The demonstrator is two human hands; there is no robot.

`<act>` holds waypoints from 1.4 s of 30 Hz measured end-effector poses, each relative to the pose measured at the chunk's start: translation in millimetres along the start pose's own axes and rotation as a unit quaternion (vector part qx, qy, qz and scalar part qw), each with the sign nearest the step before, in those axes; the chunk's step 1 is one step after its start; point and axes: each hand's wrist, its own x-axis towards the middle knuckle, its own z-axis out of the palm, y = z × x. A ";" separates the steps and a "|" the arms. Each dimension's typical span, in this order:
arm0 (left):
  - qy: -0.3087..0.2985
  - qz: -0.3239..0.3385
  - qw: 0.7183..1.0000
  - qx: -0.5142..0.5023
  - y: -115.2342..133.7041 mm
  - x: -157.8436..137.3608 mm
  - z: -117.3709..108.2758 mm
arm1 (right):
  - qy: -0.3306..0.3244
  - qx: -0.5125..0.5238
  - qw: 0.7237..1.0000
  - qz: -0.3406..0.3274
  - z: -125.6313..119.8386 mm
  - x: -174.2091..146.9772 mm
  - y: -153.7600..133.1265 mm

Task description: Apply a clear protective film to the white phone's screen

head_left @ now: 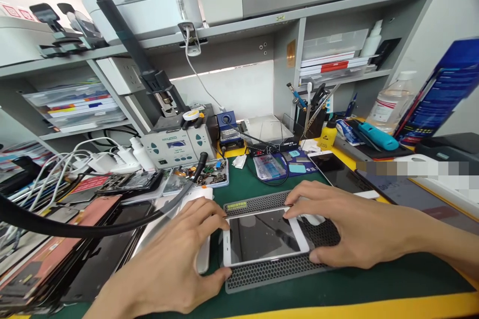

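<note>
A white-framed smartphone [264, 237] lies face up, its dark screen showing smudges and reflections. Beneath it is a black honeycomb-patterned mat [277, 271]. My left hand [183, 254] spans the phone's left end, with fingertips at the upper corner and the thumb at the lower corner. At the right end, my right hand [348, 224] does the same, its index fingertip on the upper edge and its thumb by the lower corner. A small white object [314, 219], partly hidden, rests on the mat under my right hand.
Stacked phone screens and parts [93, 249] fill the left side. A black hose [112, 229] arches above them towards the soldering station [175, 144]. Behind the mat are a parts tray [209, 174] and another phone [337, 172]. Bottles [392, 97] stand at the right.
</note>
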 end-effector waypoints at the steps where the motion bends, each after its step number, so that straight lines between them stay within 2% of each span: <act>1: -0.001 -0.001 1.000 0.000 0.4 0.5 -0.5 | -0.001 -0.001 1.000 -0.002 0.8 -0.3 0.8; 6: -0.013 -0.004 1.000 0.009 1.3 0.6 -0.3 | -0.006 -0.012 1.000 0.002 3.0 -1.2 0.7; 9: -0.006 0.004 1.000 0.022 -1.4 -1.8 2.8 | 0.007 -0.005 1.000 0.011 -3.8 -1.4 -2.4; 12: 0.016 0.021 0.999 0.041 -5.5 -3.2 8.4 | 0.074 -0.004 0.997 0.033 -16.8 -1.1 -3.9; 15: 0.045 0.045 0.996 0.064 -7.6 -1.9 14.8 | 0.134 -0.035 0.986 0.089 -26.9 -0.2 -1.6; 18: 0.068 0.078 0.991 0.086 -6.8 1.1 20.1 | 0.090 -0.073 0.984 0.135 -27.7 1.1 3.2; 20: 0.072 0.097 0.988 0.096 -5.9 3.0 23.2 | 0.040 -0.070 0.988 0.132 -24.6 2.6 6.9; 22: 0.075 0.107 0.987 0.098 -5.2 4.3 26.3 | 0.016 -0.050 0.992 0.111 -21.4 4.2 10.2; 24: 0.083 0.107 0.987 0.091 -4.4 4.6 29.2 | 0.026 -0.042 0.994 0.095 -19.7 4.6 11.5; 27: 0.102 0.105 0.987 0.074 -2.3 3.3 33.0 | 0.079 -0.066 0.989 0.105 -16.9 0.0 5.5; 30: 0.137 0.127 0.979 0.078 1.9 -0.4 35.9 | 0.160 -0.095 0.976 0.116 -5.1 -11.5 -11.0; 33: 0.185 0.161 0.964 0.104 10.0 -8.0 39.4 | 0.208 -0.126 0.966 0.089 21.4 -24.7 -30.8; 35: 0.218 0.180 0.949 0.142 17.6 -14.8 43.8 | 0.201 -0.183 0.962 0.019 43.4 -32.0 -41.6; 37: 0.256 0.198 0.925 0.202 25.6 -21.4 51.3 | 0.190 -0.253 0.949 -0.018 63.0 -37.8 -50.0; 39: 0.303 0.206 0.893 0.261 32.3 -26.1 62.2 | 0.170 -0.295 0.940 -0.014 76.9 -42.9 -57.3; 42: 0.360 0.197 0.859 0.307 38.3 -27.3 80.5 | 0.146 -0.322 0.935 0.032 84.8 -47.5 -67.2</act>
